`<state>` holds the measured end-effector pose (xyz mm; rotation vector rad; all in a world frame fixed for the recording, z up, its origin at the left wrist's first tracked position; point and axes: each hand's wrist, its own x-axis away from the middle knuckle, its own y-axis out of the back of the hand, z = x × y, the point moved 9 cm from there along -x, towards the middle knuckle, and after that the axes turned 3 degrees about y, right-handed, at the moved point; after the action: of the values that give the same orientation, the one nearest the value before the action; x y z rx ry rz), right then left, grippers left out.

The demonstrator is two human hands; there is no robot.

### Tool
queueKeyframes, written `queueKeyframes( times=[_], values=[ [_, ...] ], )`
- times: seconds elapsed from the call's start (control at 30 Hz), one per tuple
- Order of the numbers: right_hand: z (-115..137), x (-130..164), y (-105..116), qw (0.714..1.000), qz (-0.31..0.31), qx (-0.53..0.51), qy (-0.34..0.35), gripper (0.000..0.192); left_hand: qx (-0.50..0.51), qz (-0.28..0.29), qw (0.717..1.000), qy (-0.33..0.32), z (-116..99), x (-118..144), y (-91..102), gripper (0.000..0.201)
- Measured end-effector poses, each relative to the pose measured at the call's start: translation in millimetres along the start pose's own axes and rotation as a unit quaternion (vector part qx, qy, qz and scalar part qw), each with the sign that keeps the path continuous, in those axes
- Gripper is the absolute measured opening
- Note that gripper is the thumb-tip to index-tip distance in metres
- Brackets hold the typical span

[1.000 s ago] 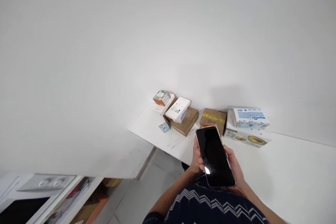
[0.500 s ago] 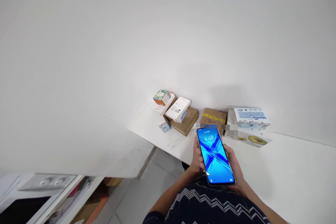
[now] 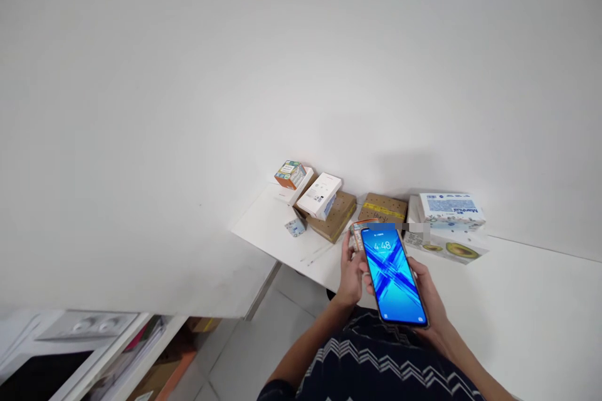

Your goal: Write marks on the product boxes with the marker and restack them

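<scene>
My right hand [image 3: 430, 301] holds a smartphone [image 3: 392, 276] upright over my lap, its screen lit blue and showing a clock. My left hand [image 3: 350, 276] is at the phone's left edge. Its fingers grip a small box with an orange top [image 3: 356, 230], which is mostly hidden behind the phone. Both hands hover above the near edge of a white table [image 3: 517, 301]. My dark zigzag-patterned top [image 3: 376, 363] fills the bottom of the view.
Along the wall on the table stand two brown cartons [image 3: 336, 216] [image 3: 383, 207], a white box [image 3: 320, 195], a small colourful box [image 3: 290, 174], a blue-and-white pack [image 3: 451, 210] on an avocado-print box [image 3: 451, 247]. A floor gap [image 3: 263, 338] and a shelf with papers [image 3: 141, 351] lie at the lower left.
The phone's screen went from black to lit. The phone has shifted slightly right, and the small box behind it now shows at its upper left by my left fingers.
</scene>
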<state>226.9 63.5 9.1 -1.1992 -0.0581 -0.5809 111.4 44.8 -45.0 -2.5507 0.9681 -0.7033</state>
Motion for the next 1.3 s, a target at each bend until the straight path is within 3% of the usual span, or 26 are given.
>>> queueKeyframes(
  times=[0.13, 0.2, 0.27, 0.37, 0.43, 0.47, 0.53, 0.63, 0.73, 0.8, 0.87, 0.97, 1.0, 1.03, 1.13, 1.3],
  values=[
    [31.5, -2.2, 51.6, 0.987, -0.075, 0.102, 0.099, 0.053, -0.010, -0.043, 0.999, -0.025, -23.0, -3.1, 8.5, 0.078],
    [44.6, -6.9, 91.7, 0.954, -0.134, 0.232, 0.134, 0.058, -0.019, -0.074, 0.997, -0.025, -29.1, -7.6, 18.0, 0.076],
    [56.4, -11.6, 134.2, 0.866, -0.209, 0.424, 0.162, 0.064, -0.025, -0.087, 0.996, -0.025, -32.7, -11.8, 24.5, 0.075],
    [55.7, -22.6, 183.2, 0.670, -0.259, 0.680, 0.151, 0.069, -0.027, -0.093, 0.995, -0.024, -34.3, -14.4, 28.8, 0.073],
    [45.1, -29.3, 209.8, 0.540, -0.270, 0.789, 0.115, 0.066, -0.025, -0.092, 0.995, -0.021, -33.6, -14.0, 28.5, 0.072],
    [38.8, -31.7, 220.7, 0.489, -0.269, 0.824, 0.098, 0.064, -0.024, -0.089, 0.996, -0.020, -33.0, -13.6, 27.6, 0.073],
    [27.5, -34.0, 237.4, 0.418, -0.265, 0.866, 0.077, 0.062, -0.021, -0.079, 0.997, -0.015, -30.9, -12.9, 25.4, 0.073],
    [15.7, -34.8, 249.4, 0.379, -0.249, 0.889, 0.068, 0.058, -0.028, -0.076, 0.997, -0.001, -24.9, -12.7, 25.4, 0.074],
    [16.0, -34.9, 251.5, 0.394, -0.250, 0.883, 0.053, 0.055, -0.052, -0.068, 0.996, 0.017, -15.9, -14.4, 26.0, 0.073],
    [22.5, -35.6, 247.2, 0.441, -0.259, 0.858, 0.040, 0.055, -0.078, -0.050, 0.995, 0.034, -7.7, -16.9, 24.4, 0.071],
    [30.1, -38.3, 233.4, 0.544, -0.250, 0.799, 0.058, 0.062, -0.112, -0.022, 0.992, 0.060, 2.6, -19.8, 21.3, 0.068],
    [39.4, -43.5, 191.0, 0.742, -0.171, 0.631, 0.146, 0.079, -0.157, 0.032, 0.980, 0.115, 22.3, -22.6, 13.4, 0.066],
    [41.7, -44.1, 174.0, 0.783, -0.135, 0.581, 0.173, 0.082, -0.165, 0.055, 0.976, 0.134, 29.2, -22.6, 9.3, 0.066],
    [43.4, -44.0, 157.6, 0.806, -0.100, 0.550, 0.195, 0.085, -0.170, 0.082, 0.970, 0.151, 36.0, -22.0, 4.0, 0.065],
    [45.6, -41.3, 125.7, 0.815, -0.043, 0.529, 0.232, 0.091, -0.165, 0.159, 0.955, 0.187, 51.9, -18.2, -13.3, 0.062],
    [50.4, -33.3, 136.9, 0.819, -0.088, 0.510, 0.249, 0.096, -0.188, 0.211, 0.934, 0.218, 65.8, -14.3, -32.6, 0.062]
  ],
)
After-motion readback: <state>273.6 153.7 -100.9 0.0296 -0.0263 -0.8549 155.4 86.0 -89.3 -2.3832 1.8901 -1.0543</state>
